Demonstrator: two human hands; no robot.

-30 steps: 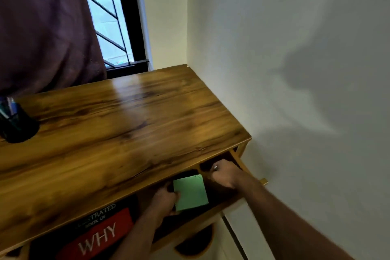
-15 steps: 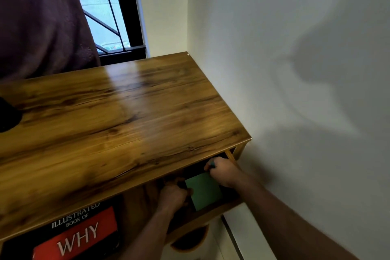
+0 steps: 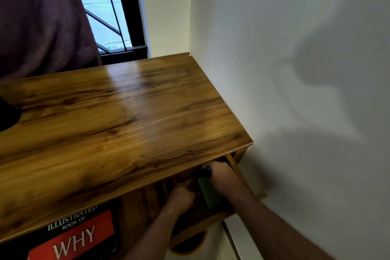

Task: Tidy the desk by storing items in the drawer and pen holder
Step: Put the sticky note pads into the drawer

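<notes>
The drawer [image 3: 200,225] under the desk's right end stands open. A green pad [image 3: 213,196] lies flat inside it, in shadow. My left hand [image 3: 181,194] is inside the drawer with curled fingers at the pad's left edge; blur hides whether it grips the pad. My right hand [image 3: 221,175] reaches in at the pad's far right corner, fingers closed around a small dark object [image 3: 207,169]. The black pen holder [image 3: 6,116] shows only as a dark shape at the left edge of the desk top [image 3: 126,122].
A book with a red "WHY" cover [image 3: 73,238] lies in the compartment left of the drawer. A white wall [image 3: 295,91] runs close along the desk's right side. Behind the desk hang a dark curtain [image 3: 42,17] and a barred window [image 3: 105,6]. A round wooden object [image 3: 190,246] sits below the drawer.
The pad has gone deeper into the drawer and into shadow. Both hands moved further in under the desk top. The view shifted right, leaving the pen holder almost out of frame.
</notes>
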